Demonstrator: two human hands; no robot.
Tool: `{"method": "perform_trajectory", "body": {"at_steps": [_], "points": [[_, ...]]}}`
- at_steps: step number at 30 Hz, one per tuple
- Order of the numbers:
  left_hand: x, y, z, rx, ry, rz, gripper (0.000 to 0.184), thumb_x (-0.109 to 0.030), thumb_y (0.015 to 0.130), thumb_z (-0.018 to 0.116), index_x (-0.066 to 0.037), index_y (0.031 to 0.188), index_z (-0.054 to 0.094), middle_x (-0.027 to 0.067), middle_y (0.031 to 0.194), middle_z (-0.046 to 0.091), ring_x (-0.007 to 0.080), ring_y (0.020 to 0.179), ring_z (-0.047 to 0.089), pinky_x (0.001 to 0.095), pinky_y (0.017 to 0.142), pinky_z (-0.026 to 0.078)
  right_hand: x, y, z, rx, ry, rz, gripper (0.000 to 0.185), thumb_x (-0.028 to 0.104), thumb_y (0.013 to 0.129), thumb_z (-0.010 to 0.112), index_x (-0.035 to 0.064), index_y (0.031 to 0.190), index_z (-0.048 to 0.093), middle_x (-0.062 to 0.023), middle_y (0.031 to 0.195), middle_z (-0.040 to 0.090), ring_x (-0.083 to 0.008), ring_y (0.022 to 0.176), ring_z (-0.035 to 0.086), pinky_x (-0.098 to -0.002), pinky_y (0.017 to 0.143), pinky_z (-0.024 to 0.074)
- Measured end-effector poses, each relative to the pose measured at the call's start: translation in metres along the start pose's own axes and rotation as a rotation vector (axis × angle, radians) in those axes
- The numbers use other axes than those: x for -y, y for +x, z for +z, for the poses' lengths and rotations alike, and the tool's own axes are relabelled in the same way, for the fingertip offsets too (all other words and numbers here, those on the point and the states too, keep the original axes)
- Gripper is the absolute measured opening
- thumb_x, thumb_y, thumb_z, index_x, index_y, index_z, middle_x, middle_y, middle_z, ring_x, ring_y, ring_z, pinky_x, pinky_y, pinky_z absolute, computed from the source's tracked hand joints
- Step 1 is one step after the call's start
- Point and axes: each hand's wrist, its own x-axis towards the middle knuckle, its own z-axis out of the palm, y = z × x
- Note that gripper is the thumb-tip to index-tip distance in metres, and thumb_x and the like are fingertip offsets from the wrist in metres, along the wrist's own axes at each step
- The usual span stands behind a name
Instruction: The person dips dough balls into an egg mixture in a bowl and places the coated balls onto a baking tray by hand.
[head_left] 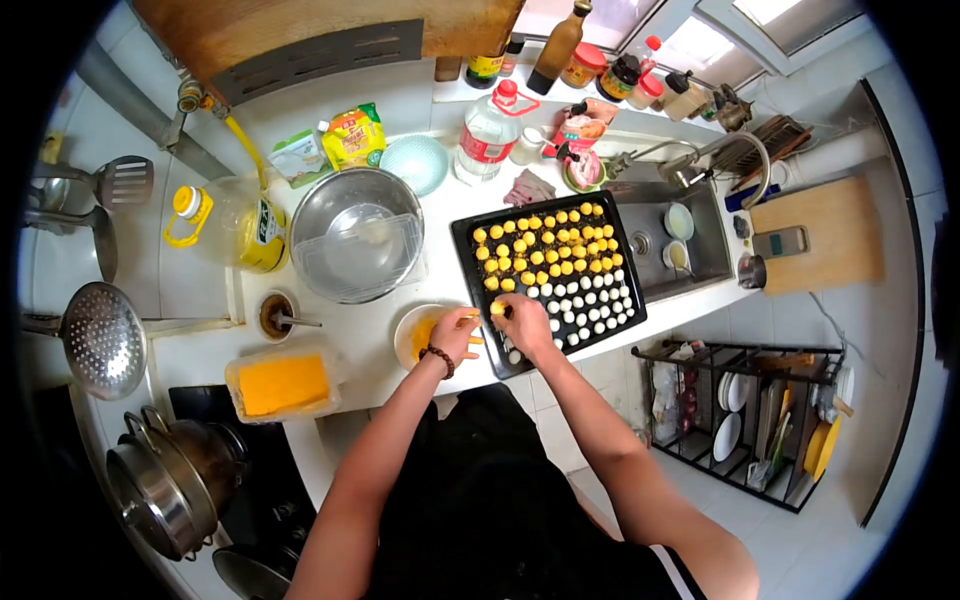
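My right hand [525, 325] is over the left edge of a black baking tray [640, 318], its fingertips pinching a small yellow ball [498, 308]. Rows of yellow balls [575, 236] fill the upper part of the tray, and plain white balls [601, 298] lie in the lower part. Beside the tray, my left hand [452, 338] has its fingers apart and smeared with yellow; a dark beaded bracelet circles the wrist. It hovers at the right side of a white bowl [400, 338] that contains orange-yellow filling [421, 334], partly hidden by the hand.
A clear container with an orange block [284, 386] stands at the lower left. A large metal basin [305, 215], an oil jug [262, 235] and a red-capped bottle [487, 135] stand behind. The sink [655, 275] is on the right, the stove with pots [165, 490] lower left.
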Motion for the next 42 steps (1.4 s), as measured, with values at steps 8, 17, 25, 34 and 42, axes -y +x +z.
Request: {"method": "perform_trajectory", "body": {"at_steps": [8, 17, 25, 34, 42], "points": [[-0.01, 0.039, 0.05, -0.196, 0.036, -0.115, 0.026, -0.01, 0.102, 0.053, -0.01, 0.127, 0.059, 0.0104, 0.122, 0.063, 0.0285, 0.099, 0.069, 0.051, 0.069, 0.066, -0.045, 0.043, 0.009, 0.154, -0.253, -0.21, 0.032, 0.017, 0.079, 0.076, 0.0094, 0.109, 0.072, -0.0125, 0.104, 0.071, -0.0337, 0.096, 0.068, -0.044, 0.082, 0.0553], [0.013, 0.066, 0.072, -0.301, 0.086, -0.108, 0.031, -0.012, 0.102, 0.05, -0.007, 0.132, 0.056, 0.0108, 0.125, 0.061, 0.0282, 0.101, 0.068, 0.0496, 0.069, 0.066, -0.074, 0.045, -0.02, 0.085, 0.036, -0.173, 0.026, 0.013, 0.08, 0.073, 0.0047, 0.105, 0.073, -0.018, 0.099, 0.072, -0.0378, 0.092, 0.068, -0.0459, 0.08, 0.0548], [0.021, 0.097, 0.099, -0.349, 0.4, -0.11, 0.042, -0.016, 0.1, 0.054, -0.004, 0.14, 0.055, 0.0143, 0.138, 0.055, 0.0352, 0.121, 0.061, 0.047, 0.068, 0.067, -0.095, 0.052, -0.011, 0.169, -0.03, -0.174, 0.017, 0.014, 0.08, 0.073, -0.0007, 0.088, 0.069, -0.0233, 0.086, 0.07, -0.042, 0.084, 0.068, -0.0495, 0.076, 0.055], [-0.009, 0.051, 0.101, -0.246, 0.164, -0.062, 0.039, -0.024, 0.102, 0.054, -0.005, 0.136, 0.055, 0.0106, 0.124, 0.062, 0.026, 0.104, 0.067, 0.0421, 0.065, 0.066, -0.066, 0.046, -0.033, 0.118, 0.067, -0.283, 0.012, 0.006, 0.078, 0.072, -0.0024, 0.085, 0.068, -0.0222, 0.089, 0.067, -0.0414, 0.086, 0.067, -0.0467, 0.074, 0.0554], [0.003, -0.041, -0.004, -0.403, 0.092, -0.011, 0.031, -0.017, 0.105, 0.049, -0.014, 0.134, 0.058, 0.0065, 0.112, 0.068, 0.0226, 0.091, 0.072, 0.0398, 0.059, 0.066, 0.021, 0.018, 0.025, 0.257, 0.291, -0.506, 0.022, 0.006, 0.079, 0.071, -0.0014, 0.099, 0.066, -0.0214, 0.097, 0.064, -0.0415, 0.091, 0.064, -0.0469, 0.08, 0.0538]]}}
